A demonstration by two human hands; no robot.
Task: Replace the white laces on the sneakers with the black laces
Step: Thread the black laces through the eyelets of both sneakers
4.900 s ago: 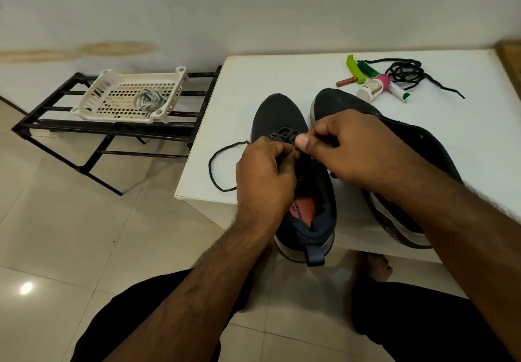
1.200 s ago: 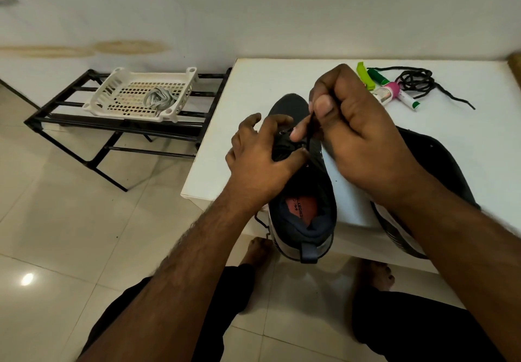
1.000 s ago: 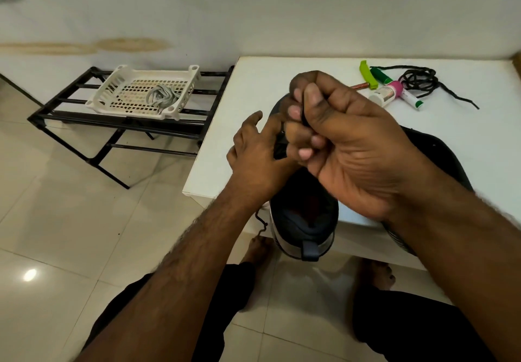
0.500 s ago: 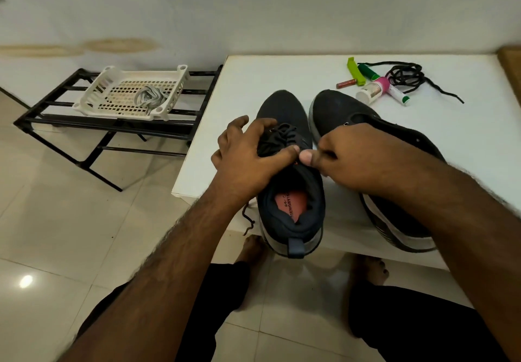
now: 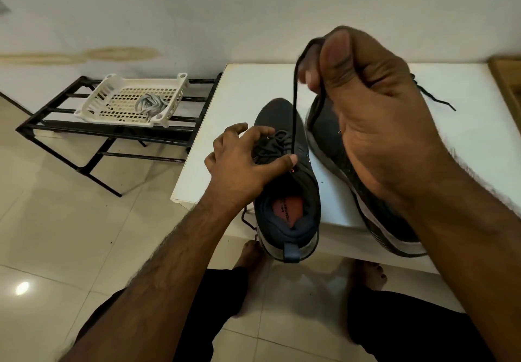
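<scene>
With the left sneaker [image 5: 287, 181] at the near edge of the white tabletop [image 5: 239, 99], the left hand [image 5: 242, 161] grips its laced upper while the raised right hand [image 5: 366, 102] pinches the black lace [image 5: 293, 107] taut above the eyelets.
</scene>
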